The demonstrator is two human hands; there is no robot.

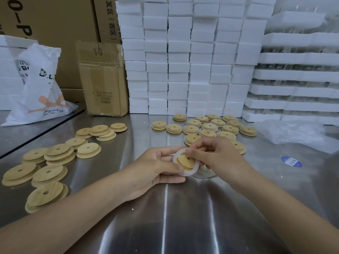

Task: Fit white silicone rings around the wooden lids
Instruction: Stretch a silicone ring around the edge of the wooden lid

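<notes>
On the steel table [165, 208], bare wooden lids [58, 153] lie to the left and ringed lids [210, 126] at the back right. Above the table's middle, the left hand [156, 171] grips one wooden lid [186, 162] by its edge. The right hand [216, 154] pinches the white silicone ring [189, 173], looped loosely round that lid. The lid looks light and stiff, best held at the rim. The ring seems soft and stretchy, likely to snap back.

"10" on small cardboard box [102, 77], "D.L" on white bag [41, 88]
</notes>
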